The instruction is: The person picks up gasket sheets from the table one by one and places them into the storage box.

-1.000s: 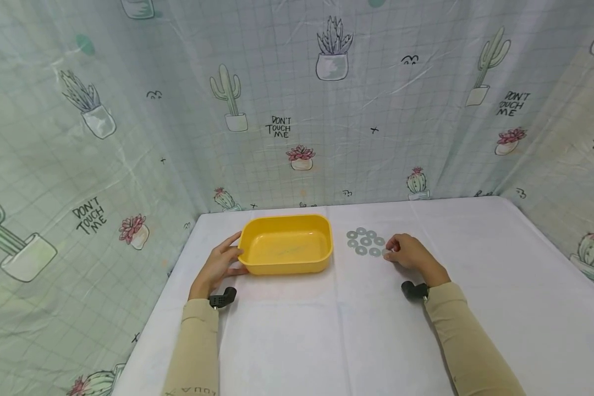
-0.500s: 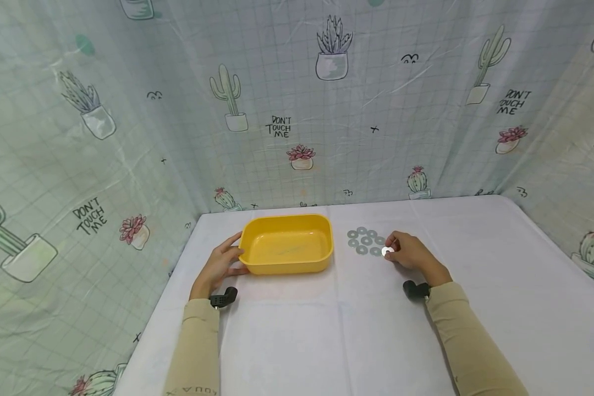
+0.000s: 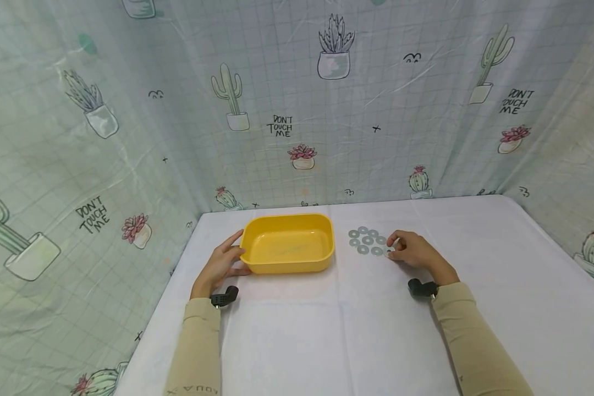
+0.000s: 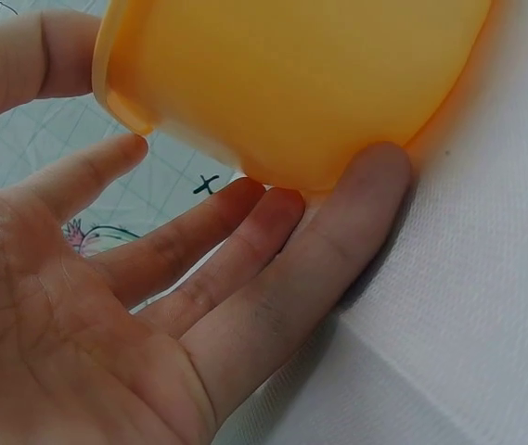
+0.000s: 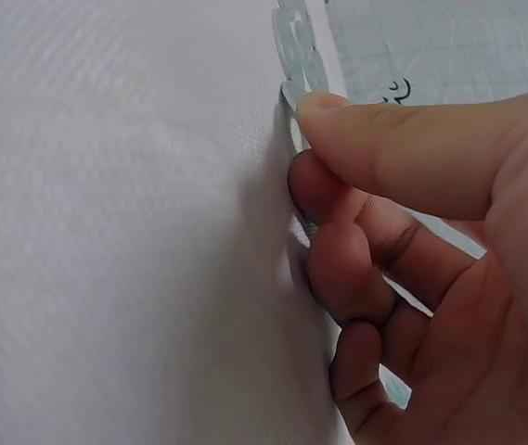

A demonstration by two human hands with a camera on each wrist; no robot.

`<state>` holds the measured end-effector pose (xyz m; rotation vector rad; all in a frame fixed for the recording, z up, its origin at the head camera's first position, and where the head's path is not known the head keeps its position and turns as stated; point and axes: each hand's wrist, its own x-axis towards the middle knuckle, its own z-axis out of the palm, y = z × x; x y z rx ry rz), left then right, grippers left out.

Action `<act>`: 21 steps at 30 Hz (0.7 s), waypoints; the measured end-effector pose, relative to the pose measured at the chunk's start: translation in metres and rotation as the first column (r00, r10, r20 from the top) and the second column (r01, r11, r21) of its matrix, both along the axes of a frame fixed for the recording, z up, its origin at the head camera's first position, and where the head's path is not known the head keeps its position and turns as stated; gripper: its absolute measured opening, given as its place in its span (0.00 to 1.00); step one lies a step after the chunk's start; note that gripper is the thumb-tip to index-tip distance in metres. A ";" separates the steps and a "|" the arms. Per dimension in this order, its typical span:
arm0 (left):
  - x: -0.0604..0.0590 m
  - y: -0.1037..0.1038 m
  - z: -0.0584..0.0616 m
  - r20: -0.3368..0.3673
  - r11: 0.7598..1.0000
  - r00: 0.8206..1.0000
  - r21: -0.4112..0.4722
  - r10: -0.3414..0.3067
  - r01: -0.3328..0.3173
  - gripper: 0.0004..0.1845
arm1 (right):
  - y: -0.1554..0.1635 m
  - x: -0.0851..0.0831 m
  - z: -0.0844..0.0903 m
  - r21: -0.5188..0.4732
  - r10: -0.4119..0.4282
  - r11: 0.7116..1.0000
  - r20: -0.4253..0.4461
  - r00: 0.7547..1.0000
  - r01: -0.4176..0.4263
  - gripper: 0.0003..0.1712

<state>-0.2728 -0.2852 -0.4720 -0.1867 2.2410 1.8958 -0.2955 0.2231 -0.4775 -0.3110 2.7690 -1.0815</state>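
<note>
A yellow plastic basin point(image 3: 286, 265) sits on the white-covered table. My left hand point(image 3: 218, 265) is at its left end; in the left wrist view the mostly straight fingers point(image 4: 273, 297) are spread, several tips touching the outer wall. One finger reaches the rim, its tip hidden behind it. Right of the basin lies a loose cluster of flat grey washers point(image 3: 363, 253). My right hand point(image 3: 412, 250) is at the cluster's right edge, pinching one washer point(image 5: 292, 95) between thumb and forefinger close to the tabletop. Most of that washer is hidden by the fingertips.
The white tablecloth point(image 3: 297, 335) covers the table in front of and around the basin. A cactus-print curtain point(image 3: 277, 181) hangs behind the far edge and along both sides. Each wrist carries a small black camera point(image 3: 422, 289).
The right-hand washer, half a second ago tilted and bright, is now less visible at the fingertips. My right hand has shifted very slightly right. The left hand and basin stay put.
</note>
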 end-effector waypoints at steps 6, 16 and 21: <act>0.001 0.000 -0.001 0.003 1.000 1.000 -0.012 0.003 -0.003 0.34 | 0.001 0.000 0.000 -0.040 -0.005 0.999 0.016 1.000 0.006 0.13; 0.001 0.000 0.001 0.006 1.000 1.000 0.004 -0.010 0.010 0.34 | 0.004 0.001 0.004 -0.078 -0.003 0.997 0.054 0.999 0.007 0.13; 0.001 0.000 0.001 0.001 1.000 1.000 -0.002 -0.018 0.018 0.34 | 0.004 0.001 0.005 -0.106 -0.011 0.994 0.057 0.998 0.018 0.15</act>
